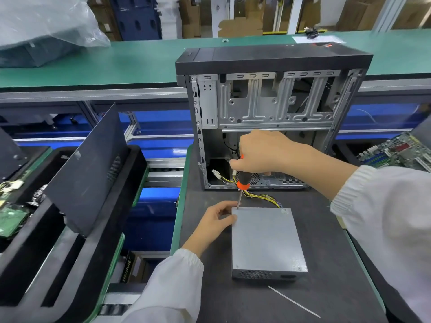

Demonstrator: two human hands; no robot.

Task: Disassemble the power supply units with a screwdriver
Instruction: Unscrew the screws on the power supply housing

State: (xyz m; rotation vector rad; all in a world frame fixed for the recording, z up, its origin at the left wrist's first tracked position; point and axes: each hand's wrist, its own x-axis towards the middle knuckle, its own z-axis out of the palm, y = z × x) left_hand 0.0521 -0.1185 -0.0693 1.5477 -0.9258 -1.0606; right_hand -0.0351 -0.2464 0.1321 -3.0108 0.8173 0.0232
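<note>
The right hand (pixel 257 152) is curled tight round the black and orange handle of a screwdriver (pixel 242 180), holding it nearly upright, with the thin metal shaft running down to the far left corner of the power supply unit (pixel 265 241), where the tip meets the lid. The left hand (pixel 213 223) steadies that same corner: its thumb lies on the top face and its bent fingers hold the left side edge, a loose pinch on the box.

The power supply unit is a flat, boxy case of matt grey sheet metal, lying on a dark work mat (pixel 326 287) in front of the person, with a perforated vent grille along its near side and a small screw at the near right corner. A bundle of yellow and black wires (pixel 261 197) runs from its far end into the open computer case (pixel 268 117), which stands just behind it, bare stamped steel inside under a black top. A thin white cable tie (pixel 293 301) lies on the mat near the box
</note>
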